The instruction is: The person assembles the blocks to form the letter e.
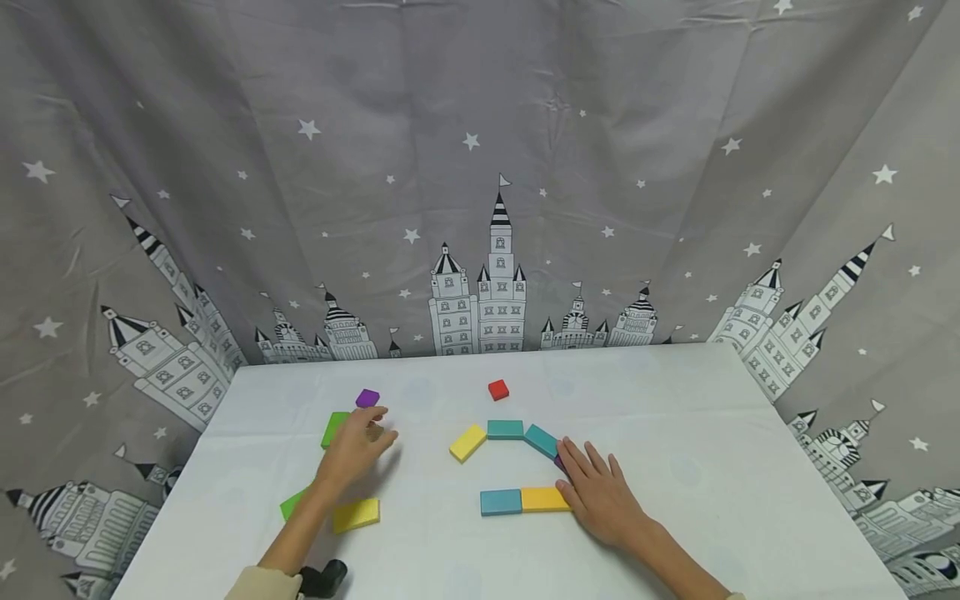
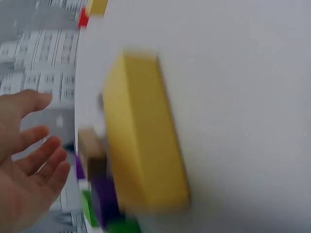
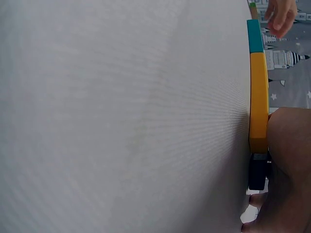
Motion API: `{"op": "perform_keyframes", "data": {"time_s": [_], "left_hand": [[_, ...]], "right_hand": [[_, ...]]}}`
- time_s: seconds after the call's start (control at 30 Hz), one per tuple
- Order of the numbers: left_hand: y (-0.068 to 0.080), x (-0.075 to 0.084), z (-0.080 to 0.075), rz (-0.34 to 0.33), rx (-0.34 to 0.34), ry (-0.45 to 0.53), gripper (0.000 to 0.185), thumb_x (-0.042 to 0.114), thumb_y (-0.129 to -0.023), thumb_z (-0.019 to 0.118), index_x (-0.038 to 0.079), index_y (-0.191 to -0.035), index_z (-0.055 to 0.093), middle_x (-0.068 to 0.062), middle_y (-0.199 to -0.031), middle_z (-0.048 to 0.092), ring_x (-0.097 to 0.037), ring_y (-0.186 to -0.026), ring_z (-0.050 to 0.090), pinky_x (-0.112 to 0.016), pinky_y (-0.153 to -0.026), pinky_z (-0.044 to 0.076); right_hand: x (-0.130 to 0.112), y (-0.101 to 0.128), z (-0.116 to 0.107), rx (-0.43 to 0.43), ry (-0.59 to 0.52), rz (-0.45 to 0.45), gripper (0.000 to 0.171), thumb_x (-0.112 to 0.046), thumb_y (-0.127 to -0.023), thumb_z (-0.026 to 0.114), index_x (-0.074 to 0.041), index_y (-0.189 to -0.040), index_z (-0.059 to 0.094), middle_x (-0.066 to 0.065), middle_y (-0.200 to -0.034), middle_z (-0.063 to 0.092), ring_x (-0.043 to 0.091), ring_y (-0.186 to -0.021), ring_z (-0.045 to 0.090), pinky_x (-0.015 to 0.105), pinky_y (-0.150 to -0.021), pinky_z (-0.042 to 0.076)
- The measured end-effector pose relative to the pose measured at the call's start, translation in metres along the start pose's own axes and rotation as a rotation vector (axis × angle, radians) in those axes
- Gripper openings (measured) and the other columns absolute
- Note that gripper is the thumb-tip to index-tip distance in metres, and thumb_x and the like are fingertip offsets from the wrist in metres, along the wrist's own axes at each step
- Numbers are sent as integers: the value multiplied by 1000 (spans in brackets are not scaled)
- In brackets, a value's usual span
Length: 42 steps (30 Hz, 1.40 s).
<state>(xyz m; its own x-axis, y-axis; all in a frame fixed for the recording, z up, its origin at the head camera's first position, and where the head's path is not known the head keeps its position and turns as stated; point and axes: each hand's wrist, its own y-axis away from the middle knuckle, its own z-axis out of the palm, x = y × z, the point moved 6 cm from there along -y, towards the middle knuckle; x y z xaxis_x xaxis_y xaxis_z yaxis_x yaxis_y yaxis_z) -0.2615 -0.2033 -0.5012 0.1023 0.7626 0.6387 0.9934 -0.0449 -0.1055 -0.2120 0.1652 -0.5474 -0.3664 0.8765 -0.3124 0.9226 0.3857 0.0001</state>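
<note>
Nearest us, our right hand (image 1: 600, 496) lies flat, fingers straight, touching the orange block (image 1: 545, 499); our left hand (image 1: 356, 446), fingers relaxed, hovers near one purple block (image 1: 367, 397), two green blocks (image 1: 333, 427).

Your left hand (image 1: 358, 444) sits left of center in the lower half of the head view, forearm coming up from the bottom edge, fingers loosely spread and pointing up and to the right. In the left wrist view it's at the lower left, palm open with relaxed fingers (image 2: 41, 160), gripping nothing. Your right hand (image 1: 600, 492) is lower right of center, lying flat, palm down, fingers straight and fanned toward the upper left, forearm running off the bottom right.
</note>
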Motion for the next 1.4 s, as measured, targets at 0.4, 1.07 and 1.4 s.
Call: {"op": "perform_keyframes", "data": {"time_s": [0.4, 1.07, 1.4], "left_hand": [[-2, -32, -5, -25, -136, -129, 48, 7, -89, 71, -12, -130, 56, -23, -116, 63, -33, -102, 60, -52, -89, 49], [19, 16, 27, -67, -98, 41, 48, 8, -83, 76, -8, -125, 62, -12, -102, 64, -22, -89, 58, -42, -80, 52], [38, 30, 48, -112, -14, 156, 45, 7, -77, 79, -9, -116, 66, -8, -92, 63, -20, -83, 57, -34, -72, 50]], "right_hand": [[1, -1, 2, 2, 8, -2, 61, -41, -106, 41, -9, -157, 31, 7, -161, 28, 39, -146, 24, 68, -111, 16], [-1, 0, 0, 8, 14, -3, 60, -40, -106, 43, -8, -156, 33, 8, -161, 30, 40, -145, 26, 68, -110, 18], [-1, 0, 1, 8, 45, 9, 61, -41, -106, 42, -11, -157, 31, 6, -162, 28, 39, -145, 25, 67, -111, 18]]}}
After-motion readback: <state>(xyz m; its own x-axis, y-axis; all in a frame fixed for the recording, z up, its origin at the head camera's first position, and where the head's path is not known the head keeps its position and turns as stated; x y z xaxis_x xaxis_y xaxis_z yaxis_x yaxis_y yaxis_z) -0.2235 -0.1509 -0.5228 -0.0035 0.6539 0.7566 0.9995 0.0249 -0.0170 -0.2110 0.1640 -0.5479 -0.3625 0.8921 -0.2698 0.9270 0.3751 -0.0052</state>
